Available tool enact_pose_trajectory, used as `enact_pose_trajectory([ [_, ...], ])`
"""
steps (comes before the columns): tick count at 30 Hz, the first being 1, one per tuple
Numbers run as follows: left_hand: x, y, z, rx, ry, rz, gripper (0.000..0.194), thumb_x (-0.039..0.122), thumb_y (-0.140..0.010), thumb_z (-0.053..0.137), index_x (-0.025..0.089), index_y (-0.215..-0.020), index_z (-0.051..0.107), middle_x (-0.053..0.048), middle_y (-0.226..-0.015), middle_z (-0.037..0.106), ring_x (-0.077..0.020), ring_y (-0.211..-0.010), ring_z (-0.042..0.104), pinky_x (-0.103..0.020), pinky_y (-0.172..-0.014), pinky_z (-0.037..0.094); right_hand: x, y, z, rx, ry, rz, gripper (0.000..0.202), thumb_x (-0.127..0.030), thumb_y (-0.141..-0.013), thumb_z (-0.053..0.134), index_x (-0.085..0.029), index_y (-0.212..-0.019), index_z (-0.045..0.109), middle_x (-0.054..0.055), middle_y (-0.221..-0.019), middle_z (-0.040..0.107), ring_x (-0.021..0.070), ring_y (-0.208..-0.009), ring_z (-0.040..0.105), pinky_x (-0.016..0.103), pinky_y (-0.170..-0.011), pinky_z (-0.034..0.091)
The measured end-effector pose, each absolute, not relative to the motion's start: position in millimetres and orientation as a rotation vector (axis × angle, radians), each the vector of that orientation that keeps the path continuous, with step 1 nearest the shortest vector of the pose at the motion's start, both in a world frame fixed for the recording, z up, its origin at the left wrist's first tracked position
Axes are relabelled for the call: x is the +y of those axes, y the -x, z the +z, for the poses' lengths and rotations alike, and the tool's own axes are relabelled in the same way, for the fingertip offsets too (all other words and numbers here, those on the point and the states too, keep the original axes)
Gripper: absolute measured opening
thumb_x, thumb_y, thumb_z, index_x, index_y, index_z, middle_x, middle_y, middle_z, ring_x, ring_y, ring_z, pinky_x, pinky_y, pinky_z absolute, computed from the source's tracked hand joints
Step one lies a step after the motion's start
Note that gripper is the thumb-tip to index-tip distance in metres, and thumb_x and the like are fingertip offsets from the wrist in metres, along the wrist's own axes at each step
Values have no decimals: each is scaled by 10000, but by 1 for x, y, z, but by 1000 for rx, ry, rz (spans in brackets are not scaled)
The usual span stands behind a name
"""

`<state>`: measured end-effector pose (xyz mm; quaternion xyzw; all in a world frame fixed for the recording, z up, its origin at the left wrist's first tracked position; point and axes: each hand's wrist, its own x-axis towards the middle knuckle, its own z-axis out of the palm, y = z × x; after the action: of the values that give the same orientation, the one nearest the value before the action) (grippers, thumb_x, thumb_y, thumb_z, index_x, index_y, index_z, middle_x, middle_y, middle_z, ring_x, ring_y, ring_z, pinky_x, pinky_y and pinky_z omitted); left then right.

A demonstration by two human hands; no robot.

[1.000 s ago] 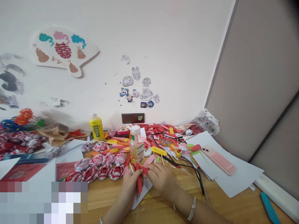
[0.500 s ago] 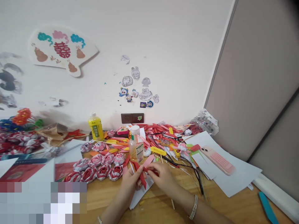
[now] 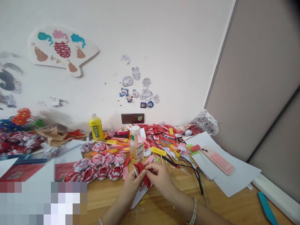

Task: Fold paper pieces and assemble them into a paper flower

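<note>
My left hand [image 3: 132, 183] is closed around a bundle of folded red paper strips [image 3: 147, 180], with white and yellow edges showing at its left side. My right hand [image 3: 160, 178] pinches at the right side of the same bundle, thumb and forefinger together; what exactly lies between its fingertips is partly hidden. Beneath the hands a white paper sheet [image 3: 138, 200] lies on the wooden table [image 3: 98, 200]. Just beyond the bundle stands a clear bottle [image 3: 133, 147] with a white cap and a little amber liquid.
Rolled paper roses [image 3: 103, 172] sit in rows to the left. A yellow bottle [image 3: 96, 127] stands behind them. Folded paper strips [image 3: 161, 129] are heaped along the wall. At right, a pink phone [image 3: 219, 161] rests on white sheets [image 3: 234, 186], with a teal tool [image 3: 266, 207] near the edge.
My right hand has brought a red strip in against the bundle, and the fingertips of both hands are closer together. The bundle now looks more upright and compact.
</note>
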<state>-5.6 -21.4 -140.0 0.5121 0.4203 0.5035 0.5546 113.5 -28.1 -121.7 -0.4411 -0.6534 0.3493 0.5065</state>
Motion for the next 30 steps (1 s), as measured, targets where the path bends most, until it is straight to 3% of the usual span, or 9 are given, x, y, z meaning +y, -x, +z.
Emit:
enact_pose_trajectory([
  [8, -25, 5, -136, 1225, -1218, 1332, 398, 549, -567, 630, 189, -556, 459, 93, -363, 417, -78, -358, 359, -199, -394, 273, -26, -111, -124, -1528, 1102, 898, 127, -173, -717, 540, -142, -665, 652, 11, -643, 637, 125, -604, 578, 209, -573, 445],
  [14, -26, 1, -139, 1206, -1221, 1228, 436, 602, -606, 555, 196, -508, 428, 92, -310, 381, -72, -317, 326, -199, -364, 216, -25, -109, -132, -1572, 1223, 680, 105, -135, -700, 566, -144, -611, 620, 3, -638, 594, 115, -607, 546, 199, -558, 413],
  [17, -22, 4, -141, 1266, -1169, 1260, 439, 602, -596, 561, 203, -502, 404, 94, -311, 377, -71, -303, 332, -193, -345, 221, -16, -119, -127, -1819, 1128, 610, 137, -120, -755, 521, -168, -726, 646, 3, -719, 613, 112, -670, 550, 199, -604, 412],
  [22, -16, 11, -145, 1328, -1081, 1288, 406, 577, -661, 505, 197, -546, 419, 95, -337, 384, -61, -296, 325, -173, -323, 220, 17, -140, -125, -2252, 1085, 58, 166, -87, -778, 522, -171, -887, 615, 38, -880, 623, 158, -868, 511, 269, -769, 377],
  [30, -13, 12, -147, 1303, -1060, 1310, 419, 569, -656, 521, 182, -519, 440, 79, -315, 394, -53, -285, 327, -164, -311, 211, 33, -135, -147, -2631, 994, -473, 119, -209, -834, 512, -142, -786, 597, 57, -789, 591, 192, -804, 482, 296, -668, 356],
])
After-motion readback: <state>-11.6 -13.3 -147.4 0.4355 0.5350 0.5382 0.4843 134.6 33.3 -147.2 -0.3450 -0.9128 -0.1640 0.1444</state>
